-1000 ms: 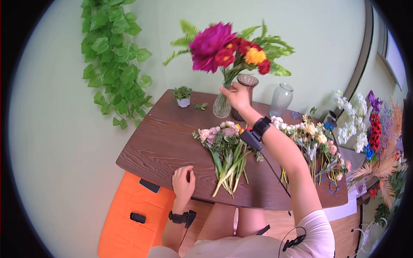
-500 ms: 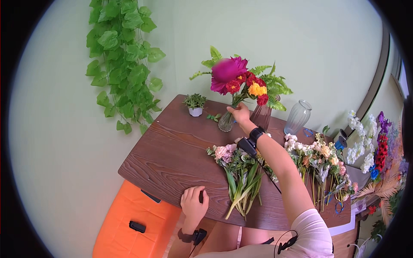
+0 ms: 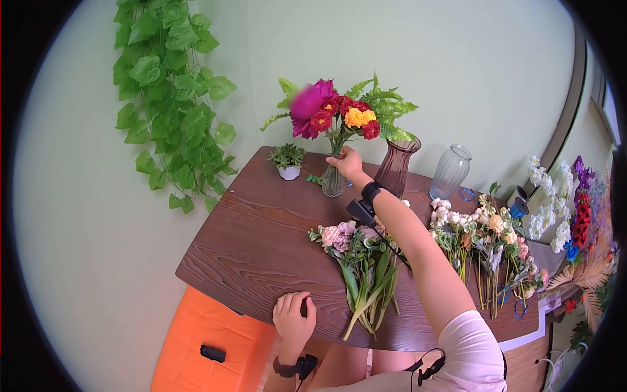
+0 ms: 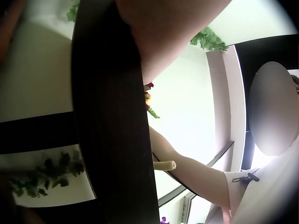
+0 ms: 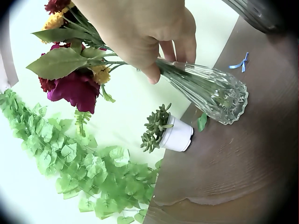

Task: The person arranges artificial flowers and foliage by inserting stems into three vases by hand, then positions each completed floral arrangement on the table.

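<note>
My right hand (image 3: 346, 163) grips the neck of a ribbed clear glass vase (image 5: 210, 93) near the back of the table. A bouquet stands in that vase: a large magenta peony (image 5: 74, 91), red and yellow blooms (image 3: 359, 117) and green fern fronds (image 3: 392, 108). Its stems show through the glass in the right wrist view. The vase's base is at the tabletop, beside a small potted succulent (image 3: 289, 163). My left hand (image 3: 294, 319) rests at the table's front edge, fingers loosely curled around nothing. In the left wrist view, the dark table edge (image 4: 112, 140) hides much of the scene.
A brown glass vase (image 3: 395, 166) and a clear vase (image 3: 450, 173) stand to the right. Cut flower stems (image 3: 366, 281) lie at the front, with more flowers (image 3: 486, 242) on the right. Blue ribbon (image 5: 240, 63) lies on the table (image 3: 241, 248).
My right hand has brought the filled vase down to the tabletop, left of the brown vase. The left hand has slid slightly further onto the front edge. The head view has shifted.
</note>
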Tool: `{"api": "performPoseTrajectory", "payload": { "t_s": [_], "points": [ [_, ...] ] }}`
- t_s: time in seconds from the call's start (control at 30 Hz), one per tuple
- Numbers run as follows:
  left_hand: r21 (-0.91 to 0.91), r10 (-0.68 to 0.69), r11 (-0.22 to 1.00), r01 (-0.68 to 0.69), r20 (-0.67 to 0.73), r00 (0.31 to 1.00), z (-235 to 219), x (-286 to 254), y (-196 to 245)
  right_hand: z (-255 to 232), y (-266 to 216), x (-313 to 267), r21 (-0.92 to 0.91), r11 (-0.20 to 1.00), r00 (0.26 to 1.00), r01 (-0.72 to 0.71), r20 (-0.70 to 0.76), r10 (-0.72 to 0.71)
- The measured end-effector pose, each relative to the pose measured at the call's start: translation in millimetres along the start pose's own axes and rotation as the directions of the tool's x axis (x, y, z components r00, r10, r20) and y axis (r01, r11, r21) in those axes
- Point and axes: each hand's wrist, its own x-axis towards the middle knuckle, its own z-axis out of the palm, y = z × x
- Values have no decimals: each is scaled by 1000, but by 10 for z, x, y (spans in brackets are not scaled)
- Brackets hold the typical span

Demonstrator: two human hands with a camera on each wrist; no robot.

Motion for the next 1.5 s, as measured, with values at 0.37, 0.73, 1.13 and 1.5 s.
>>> {"api": "performPoseTrajectory", "payload": {
  "t_s": [0.37,0.73,1.13,1.5],
  "points": [
    [-20,-3,1000,3,0,1000,16,-3,1,-465,-36,-188,107,986,991,-127,-24,130],
    [28,-7,1000,7,4,1000,43,-17,15,-1441,513,-606,-75,969,954,-234,-208,214],
    [-4,-18,1000,18,14,1000,31,-10,16,-1417,415,-424,505,861,982,58,-183,41],
    [-3,-23,1000,23,20,1000,37,-40,30,-2540,-56,-959,555,775,878,304,-478,-2]
  ]
}}
